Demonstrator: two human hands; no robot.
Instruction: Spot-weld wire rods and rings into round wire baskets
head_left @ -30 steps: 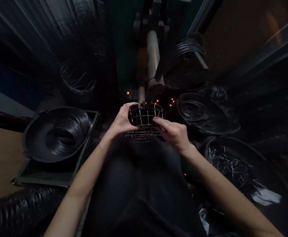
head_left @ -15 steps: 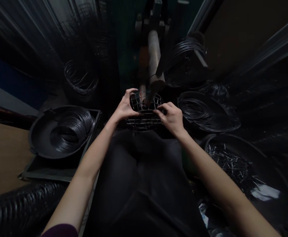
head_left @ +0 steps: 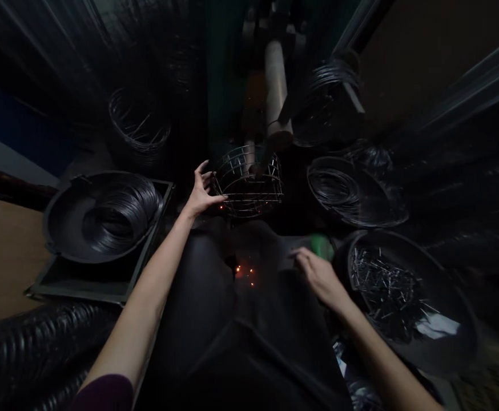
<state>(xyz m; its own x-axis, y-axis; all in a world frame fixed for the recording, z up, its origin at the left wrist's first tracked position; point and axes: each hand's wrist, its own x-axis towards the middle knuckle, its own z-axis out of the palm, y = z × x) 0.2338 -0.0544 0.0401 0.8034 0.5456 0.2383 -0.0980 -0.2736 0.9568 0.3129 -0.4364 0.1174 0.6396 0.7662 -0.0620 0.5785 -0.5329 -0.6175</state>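
Clasping the left edge of the basket (head_left: 253, 200) between thumb and fingers of the left hand (head_left: 198, 198), close below the machine's thick rod (head_left: 276, 85). Holding the right hand (head_left: 320, 279) apart from the basket, nearer the body and to the basket's right, beside a blurred green thing (head_left: 323, 246), with fingers curled, though impossible to tell whether around anything. Visible too: a wire coil (head_left: 123, 214) left of the basket, short wires (head_left: 386, 282) to its right and nearer the body, sparks (head_left: 251, 270) on its near side.
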